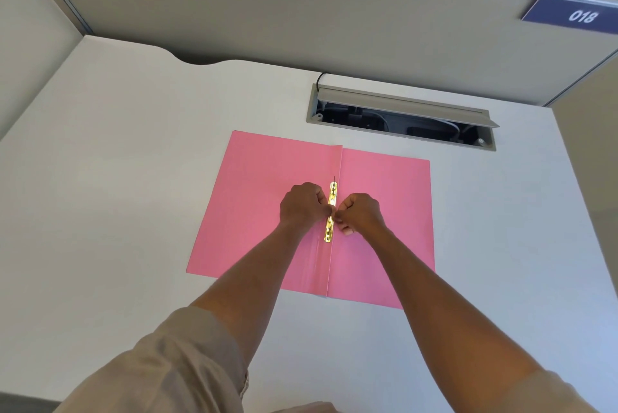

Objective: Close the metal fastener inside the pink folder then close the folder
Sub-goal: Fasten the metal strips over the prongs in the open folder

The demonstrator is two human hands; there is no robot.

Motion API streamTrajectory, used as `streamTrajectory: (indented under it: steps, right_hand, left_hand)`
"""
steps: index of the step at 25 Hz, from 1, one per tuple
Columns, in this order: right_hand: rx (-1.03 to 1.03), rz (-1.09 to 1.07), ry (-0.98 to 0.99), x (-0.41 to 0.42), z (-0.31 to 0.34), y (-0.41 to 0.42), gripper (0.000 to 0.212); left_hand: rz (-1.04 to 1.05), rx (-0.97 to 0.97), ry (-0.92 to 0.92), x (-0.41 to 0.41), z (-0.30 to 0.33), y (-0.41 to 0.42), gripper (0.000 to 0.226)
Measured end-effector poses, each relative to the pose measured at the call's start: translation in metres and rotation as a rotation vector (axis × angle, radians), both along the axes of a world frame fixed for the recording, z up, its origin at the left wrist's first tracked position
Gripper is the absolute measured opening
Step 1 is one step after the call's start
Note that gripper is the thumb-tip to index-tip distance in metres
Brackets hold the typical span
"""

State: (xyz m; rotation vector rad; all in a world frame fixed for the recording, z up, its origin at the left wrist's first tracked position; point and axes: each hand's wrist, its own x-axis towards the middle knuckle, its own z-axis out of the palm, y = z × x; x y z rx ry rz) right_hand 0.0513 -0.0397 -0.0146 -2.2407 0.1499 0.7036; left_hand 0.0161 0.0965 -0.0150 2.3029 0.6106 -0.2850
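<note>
Lay open and flat on the white surface (133,178): the folder (267,178), spine running away from the viewer, both covers spread. Sat along the spine: the fastener (333,193), a brass strip, its middle hidden by the hands. Stood up at its far end: a thin dark prong, apparently not yet folded down. Curled over the strip from the left side: the left hand (302,207), fingers (323,200) closed into a pinch, seemingly on the fastener's sliding piece, though the contact point was hidden. Met it from the right: the right hand (361,212), fingers (339,220) likewise closed and pressed at the strip's edge; what exactly was gripped could not be told.

Judged as the step in hand: closing the fastener, folder not yet shut. To do it well: bend each prong flat along the strip, then slide the keeper over the tip until seated, keeping one hand pressing the strip down so nothing lifts. Worth checking before folding a cover over: no prong left upright, or the folder would bulge or crease. Beyond the folder: an open cable tray (401,118) set in the surface.
</note>
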Motion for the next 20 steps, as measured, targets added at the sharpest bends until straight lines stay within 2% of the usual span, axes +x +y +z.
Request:
streamTrajectory:
  steps: [6, 12, 20]
  right_hand:
    - [0.065, 0.047, -0.333, 0.021, 0.01, 0.015, 0.009]
    - [-0.046, 0.157, -0.38, 0.043, 0.008, 0.015, 0.014]
    - [-0.248, 0.422, -0.518, 0.051, 0.006, 0.02, 0.012]
  left_hand:
    - [-0.061, 0.081, -0.132, -0.011, -0.009, -0.006, 0.021]
    - [-0.158, 0.255, -0.253, -0.018, -0.021, -0.009, 0.024]
    - [-0.182, 0.314, -0.292, -0.017, -0.031, -0.008, 0.034]
